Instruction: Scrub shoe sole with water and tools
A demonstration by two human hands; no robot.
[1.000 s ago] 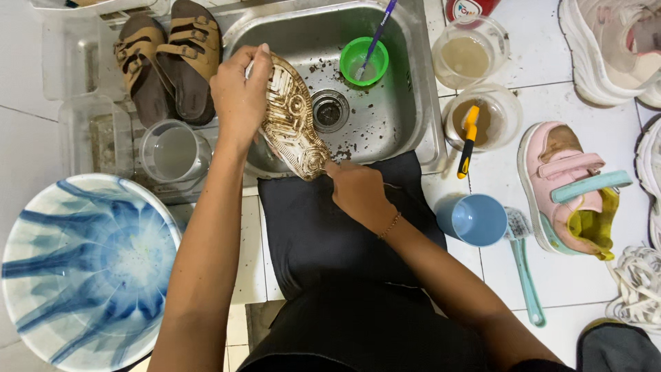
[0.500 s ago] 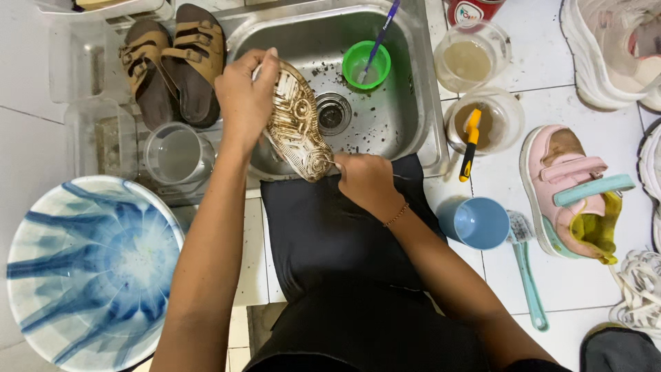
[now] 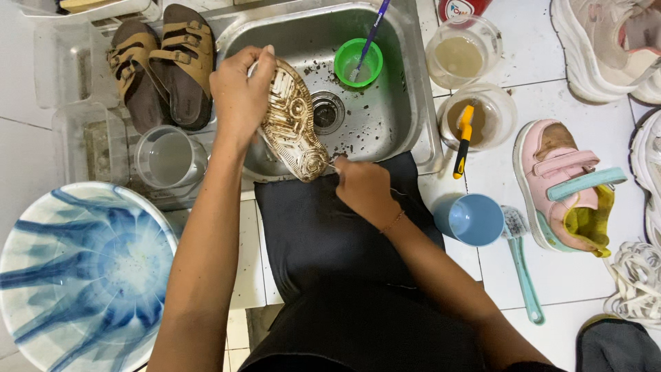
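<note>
Head view shows my left hand (image 3: pixel 241 93) closed around a shoe (image 3: pixel 292 120), held sole-up over the front edge of the steel sink (image 3: pixel 406 103), just left of the frame's centre. The patterned sole is brown with dirt. My right hand (image 3: pixel 361 186) is closed on a thin tool (image 3: pixel 332 165) whose tip meets the lower end of the sole; I cannot tell what kind of tool it is.

Compared with 1 second ago, the shoe has barely shifted: the same tilt, the same spot over the sink. My right hand sits a little lower and further right along the sole's end, so I judge the picking at the grooves is still going on at that end, and the specks of dirt scattered around the drain (image 3: pixel 327 114) fit that.

Around the sink: a green cup (image 3: pixel 358 63) with a purple-handled brush (image 3: pixel 372 31) stands inside it, 2 brown sandals (image 3: pixel 165 65) lie at the upper left, and a clear cup of water (image 3: pixel 169 157) stands below them. A large blue-and-white basin (image 3: pixel 69 275) fills the lower left. On the right, a blue cup (image 3: pixel 469 219), a teal brush (image 3: pixel 523 275) and a pink child's shoe (image 3: pixel 561 186) rest on the white tiled floor (image 3: pixel 585 275).
</note>
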